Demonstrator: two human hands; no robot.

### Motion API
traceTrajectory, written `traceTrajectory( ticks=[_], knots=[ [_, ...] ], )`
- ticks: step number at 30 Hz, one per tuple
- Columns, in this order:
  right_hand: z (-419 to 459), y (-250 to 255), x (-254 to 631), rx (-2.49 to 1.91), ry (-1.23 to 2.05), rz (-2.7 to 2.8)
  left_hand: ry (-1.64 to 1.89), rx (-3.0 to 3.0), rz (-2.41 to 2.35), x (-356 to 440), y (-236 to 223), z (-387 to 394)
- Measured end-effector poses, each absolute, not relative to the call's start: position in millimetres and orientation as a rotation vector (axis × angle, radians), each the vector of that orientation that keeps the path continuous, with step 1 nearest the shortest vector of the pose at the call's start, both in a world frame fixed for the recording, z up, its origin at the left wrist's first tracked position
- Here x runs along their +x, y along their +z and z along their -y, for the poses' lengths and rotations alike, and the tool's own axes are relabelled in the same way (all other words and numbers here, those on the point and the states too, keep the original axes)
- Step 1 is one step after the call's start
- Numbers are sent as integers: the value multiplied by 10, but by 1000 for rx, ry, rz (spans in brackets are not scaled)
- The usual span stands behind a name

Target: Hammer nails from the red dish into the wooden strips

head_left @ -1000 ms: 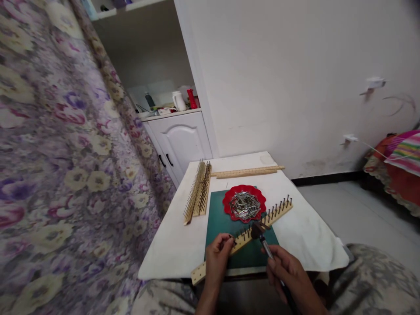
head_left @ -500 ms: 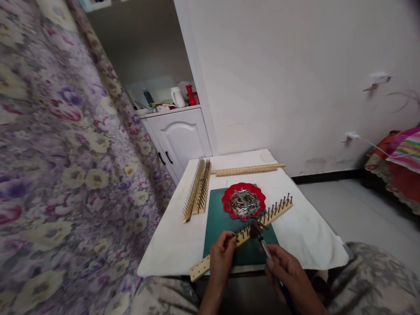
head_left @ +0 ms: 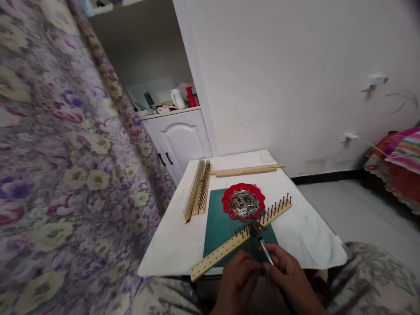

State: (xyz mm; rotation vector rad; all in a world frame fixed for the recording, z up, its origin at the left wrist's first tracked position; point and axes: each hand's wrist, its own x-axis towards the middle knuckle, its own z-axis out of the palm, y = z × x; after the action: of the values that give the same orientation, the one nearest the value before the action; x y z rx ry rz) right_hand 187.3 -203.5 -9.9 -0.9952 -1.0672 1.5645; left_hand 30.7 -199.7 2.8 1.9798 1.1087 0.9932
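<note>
My right hand [head_left: 290, 273] is wrapped round the handle of a hammer [head_left: 265, 250], whose dark head rests over a pale wooden strip. My left hand [head_left: 239, 278] is close beside it at the table's front edge, fingers pinched together near the right fingertips. Whatever the left fingers hold is too small to make out. The wooden strip [head_left: 216, 257] lies slantwise across a green mat [head_left: 213, 218]. Dark nails [head_left: 275, 209] stand upright along its right half; the left half shows bare holes. Behind it, a red scalloped dish [head_left: 226, 205] holds a heap of loose nails [head_left: 244, 203].
Nail-studded strips [head_left: 198, 192] lie at the table's left. Two drilled wooden strips [head_left: 246, 171] lie along the back. A white cloth [head_left: 170, 251] covers the table. The floral curtain [head_left: 82, 175] hangs at left, a white cabinet [head_left: 182, 135] behind.
My left hand has left the strip and come down and right to my right hand, uncovering the holes and a nail standing there. The right hand and hammer have barely moved.
</note>
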Motion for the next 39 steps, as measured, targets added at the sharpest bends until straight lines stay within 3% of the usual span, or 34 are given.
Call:
traceTrajectory(
  ticks=[8,13,27,39],
  knots=[
    [2033,-88,1898,-936,1566,991,1192,966,-976,457,-236,1982],
    [2045,-124,1862,-924,1579,1000,1308,786,-929,592,-327,2034],
    [2035,-162,1892,-985,1552,1075,1249,1670,-1516,11,-246,1598],
    [2030,-143,1894,-1024,1547,1074,1129,1796,-1603,76,-372,1478]
  ],
)
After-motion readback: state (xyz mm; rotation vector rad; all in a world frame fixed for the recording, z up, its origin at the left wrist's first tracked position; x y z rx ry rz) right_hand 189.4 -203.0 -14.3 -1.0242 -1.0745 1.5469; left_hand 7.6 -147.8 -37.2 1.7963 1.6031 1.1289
